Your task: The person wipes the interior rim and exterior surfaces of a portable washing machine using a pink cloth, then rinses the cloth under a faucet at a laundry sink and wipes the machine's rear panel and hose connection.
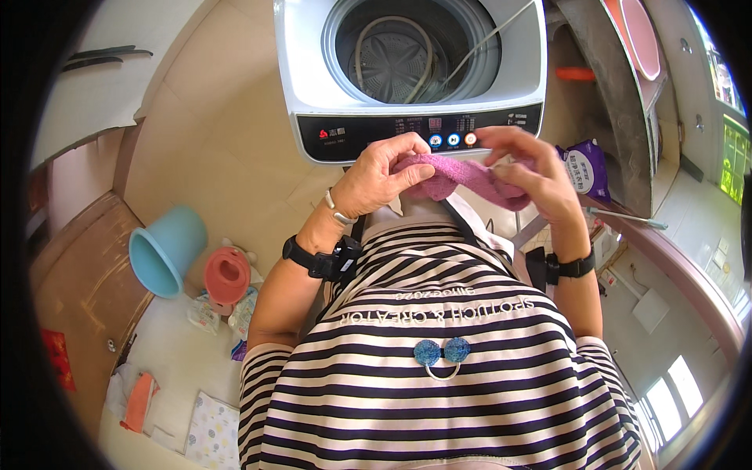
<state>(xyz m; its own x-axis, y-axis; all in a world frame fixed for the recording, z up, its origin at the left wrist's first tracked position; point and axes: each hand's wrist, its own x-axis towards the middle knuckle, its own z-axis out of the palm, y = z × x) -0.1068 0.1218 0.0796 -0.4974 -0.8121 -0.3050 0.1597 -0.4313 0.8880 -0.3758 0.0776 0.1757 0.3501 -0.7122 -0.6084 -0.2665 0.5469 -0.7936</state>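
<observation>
A pink, fuzzy cloth item (449, 170), perhaps a sock or small towel, stretches between my two hands in front of the washing machine's control panel (376, 132). My left hand (385, 170) pinches its left end between thumb and fingers. At the other end, my right hand (531, 167) has its thumb against the fabric, while its fingers are slightly blurred. Behind the cloth stands a top-loading washing machine (299, 64) with its tub uncovered. Inside the drum (393, 64) lies a pale hose (359, 50), and a thin cord crosses the rim.
To the left, a blue bucket (176, 247) lies on its side near a red plastic potty-like seat (227, 273) and some plastic bags (205, 314). A purple detergent bag (587, 170) is at right, beside a grey slab (631, 117) bearing a pink basin (640, 38).
</observation>
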